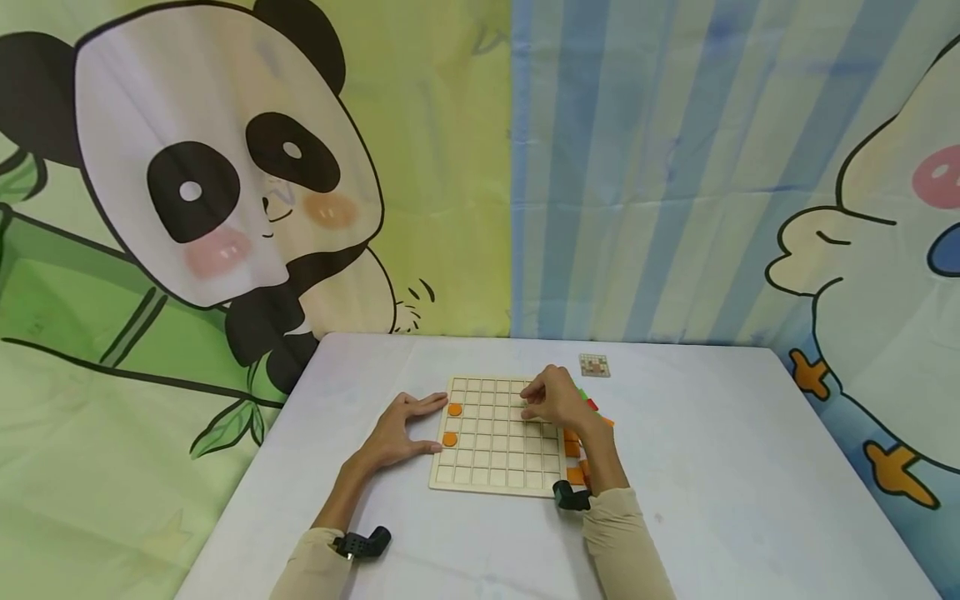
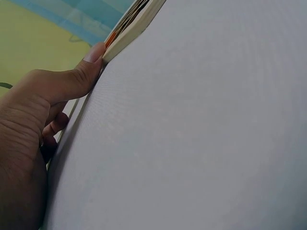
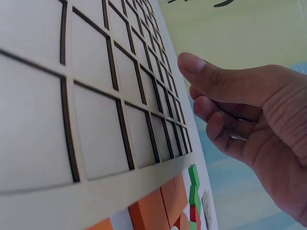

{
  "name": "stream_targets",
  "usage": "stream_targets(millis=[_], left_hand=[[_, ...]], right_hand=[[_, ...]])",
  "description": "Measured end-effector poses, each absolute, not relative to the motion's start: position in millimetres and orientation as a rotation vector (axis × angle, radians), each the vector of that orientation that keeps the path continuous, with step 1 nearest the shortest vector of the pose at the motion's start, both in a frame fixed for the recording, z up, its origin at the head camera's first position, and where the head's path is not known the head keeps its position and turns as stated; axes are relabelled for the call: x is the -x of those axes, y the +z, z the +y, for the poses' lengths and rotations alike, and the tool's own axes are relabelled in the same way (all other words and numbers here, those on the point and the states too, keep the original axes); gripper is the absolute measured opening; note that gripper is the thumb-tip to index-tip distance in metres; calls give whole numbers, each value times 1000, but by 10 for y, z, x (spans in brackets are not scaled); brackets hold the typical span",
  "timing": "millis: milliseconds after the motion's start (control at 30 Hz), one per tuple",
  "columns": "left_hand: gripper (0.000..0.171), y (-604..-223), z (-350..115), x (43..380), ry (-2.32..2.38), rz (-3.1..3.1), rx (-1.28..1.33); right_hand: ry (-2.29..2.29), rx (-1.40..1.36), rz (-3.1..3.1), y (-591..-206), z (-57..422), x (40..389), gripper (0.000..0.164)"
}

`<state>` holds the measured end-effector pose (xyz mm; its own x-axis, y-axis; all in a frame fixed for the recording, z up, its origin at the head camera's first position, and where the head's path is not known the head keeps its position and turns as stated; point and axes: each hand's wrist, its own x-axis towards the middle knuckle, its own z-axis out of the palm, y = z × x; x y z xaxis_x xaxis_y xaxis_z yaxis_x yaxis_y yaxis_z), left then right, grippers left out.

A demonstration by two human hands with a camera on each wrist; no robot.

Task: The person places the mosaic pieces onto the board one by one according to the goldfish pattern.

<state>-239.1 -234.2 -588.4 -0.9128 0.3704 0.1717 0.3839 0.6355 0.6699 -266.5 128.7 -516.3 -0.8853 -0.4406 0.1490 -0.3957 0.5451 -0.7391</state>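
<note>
A pale wooden grid board [image 1: 498,459] lies flat on the table. Two round orange pieces [image 1: 455,409] sit in cells of its leftmost column. My left hand [image 1: 392,432] touches the board's left edge, thumb and fingers spread apart and fairly straight. In the left wrist view its thumb [image 2: 72,84] rests against the board's rim. Over the upper right of the grid hovers my right hand [image 1: 557,397], its fingers loosely bent. Nothing shows between the thumb and fingers of that hand [image 3: 249,105] in the right wrist view.
Orange blocks [image 1: 573,448], with green and red ones [image 3: 194,196] farther back, lie along the board's right side, partly hidden by my right arm. A small patterned card [image 1: 595,365] lies near the table's back edge. Printed cloth walls [image 1: 450,167] stand behind the table.
</note>
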Motion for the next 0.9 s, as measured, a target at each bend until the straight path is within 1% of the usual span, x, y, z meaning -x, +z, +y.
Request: stream_targets(millis=[167, 900], left_hand=[[89, -5876, -2339, 2396, -1179, -2826, 637], [90, -5865, -2343, 2397, -1184, -2825, 640]], right_hand=[[-1263, 733, 2707, -5121, 1354, 2645, 28], [-1215, 649, 2732, -5139, 1515, 2623, 26]])
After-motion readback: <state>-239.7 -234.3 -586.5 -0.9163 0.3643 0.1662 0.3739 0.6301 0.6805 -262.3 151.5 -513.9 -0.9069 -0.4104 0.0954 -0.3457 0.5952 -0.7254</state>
